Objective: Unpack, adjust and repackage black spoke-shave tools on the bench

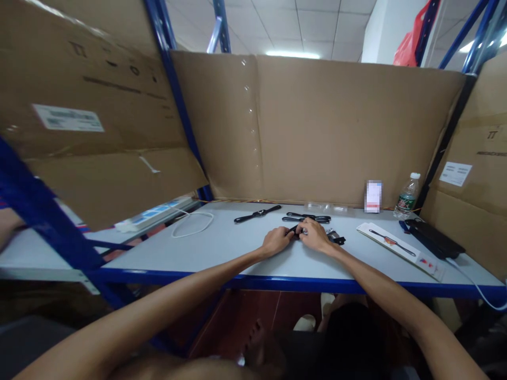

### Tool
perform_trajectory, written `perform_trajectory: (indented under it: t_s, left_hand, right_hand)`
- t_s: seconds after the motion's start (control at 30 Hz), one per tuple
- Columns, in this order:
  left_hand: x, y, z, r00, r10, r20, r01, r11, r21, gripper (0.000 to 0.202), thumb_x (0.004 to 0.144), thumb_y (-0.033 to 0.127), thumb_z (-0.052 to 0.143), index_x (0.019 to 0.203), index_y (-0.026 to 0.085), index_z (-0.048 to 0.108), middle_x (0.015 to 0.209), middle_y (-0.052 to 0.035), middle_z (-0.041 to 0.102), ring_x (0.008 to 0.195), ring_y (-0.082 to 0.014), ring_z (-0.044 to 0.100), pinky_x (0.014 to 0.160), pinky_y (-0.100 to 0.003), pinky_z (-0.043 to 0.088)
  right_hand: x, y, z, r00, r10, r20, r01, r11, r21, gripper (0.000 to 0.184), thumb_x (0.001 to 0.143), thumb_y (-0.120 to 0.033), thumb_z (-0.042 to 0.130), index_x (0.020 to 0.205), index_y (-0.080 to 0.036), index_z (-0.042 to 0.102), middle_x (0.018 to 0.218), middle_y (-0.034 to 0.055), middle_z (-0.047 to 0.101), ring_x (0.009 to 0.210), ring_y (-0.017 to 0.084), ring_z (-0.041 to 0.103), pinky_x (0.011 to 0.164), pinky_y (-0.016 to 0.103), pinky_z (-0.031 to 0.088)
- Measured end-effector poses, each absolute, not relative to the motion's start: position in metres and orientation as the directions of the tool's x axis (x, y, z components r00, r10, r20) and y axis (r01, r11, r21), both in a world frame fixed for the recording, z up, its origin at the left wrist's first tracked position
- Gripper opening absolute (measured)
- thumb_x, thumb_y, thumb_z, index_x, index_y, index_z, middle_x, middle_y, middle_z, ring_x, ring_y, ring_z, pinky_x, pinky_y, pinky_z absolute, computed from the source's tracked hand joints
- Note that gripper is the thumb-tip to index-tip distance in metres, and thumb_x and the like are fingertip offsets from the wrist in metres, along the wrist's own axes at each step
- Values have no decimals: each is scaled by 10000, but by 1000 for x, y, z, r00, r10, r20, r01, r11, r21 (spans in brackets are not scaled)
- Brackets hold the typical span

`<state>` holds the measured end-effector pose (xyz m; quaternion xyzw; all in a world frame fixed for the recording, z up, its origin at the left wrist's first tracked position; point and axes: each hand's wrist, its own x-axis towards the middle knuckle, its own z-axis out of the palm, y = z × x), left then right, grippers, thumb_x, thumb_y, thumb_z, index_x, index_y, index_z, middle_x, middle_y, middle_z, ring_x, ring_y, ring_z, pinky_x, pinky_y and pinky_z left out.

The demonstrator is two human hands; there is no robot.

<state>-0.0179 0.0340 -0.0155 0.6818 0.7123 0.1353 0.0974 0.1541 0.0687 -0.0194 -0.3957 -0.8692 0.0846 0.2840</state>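
Two hands meet over the table, your left hand and right hand both pinching one dark piece, largely hidden by your fingers. Small parts lie just beside your right hand, black straps just beyond it. Another strap lies farther left; a flat box and upright bottle occupy the right.

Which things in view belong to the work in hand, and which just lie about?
Likely in the work: dark piece between left hand and right hand; black straps beyond them; printed box picturing a similar strap.

Seemingly just lying about: bottle; black pouch-like item; power strip.
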Motion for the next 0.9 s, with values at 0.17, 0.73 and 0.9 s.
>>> perform_trajectory:
  t_s: [0.17, 0.73, 0.9]
  left_hand:
    - [-19, 34, -15, -34, 998, 52, 948, 16, 317, 380, 1004, 393, 423, 1009, 212, 757, 1041, -114, 775, 990, -262, 704, 739, -286, 426]
    - [-17, 35, -17, -65, 997, 49, 945, 46, 323, 393, 1015, 402, 425, 997, 208, 766, 1028, -107, 776, 978, -258, 703, 723, -288, 403]
    - [-18, 35, -18, -55, 997, 62, 942, 31, 333, 388, 1021, 389, 427, 990, 207, 768, 992, -104, 775, 948, -252, 703, 710, -283, 396]
  right_hand:
    - [153, 69, -19, -473, 783, 405, 665, 619, -419, 232, 865, -220, 666, 1095, -236, 686, 958, 17, 716, 888, 188, 640, 739, 269, 423]
    - [153, 76, -24, -482, 784, 391, 708, 612, -354, 110, 915, -262, 675, 1009, -210, 702, 1033, 50, 717, 954, 189, 638, 805, 272, 424]
    - [160, 72, -16, -487, 798, 354, 762, 587, -273, 257, 895, -362, 715, 1096, -208, 667, 1100, 73, 704, 973, 212, 647, 790, 281, 425]
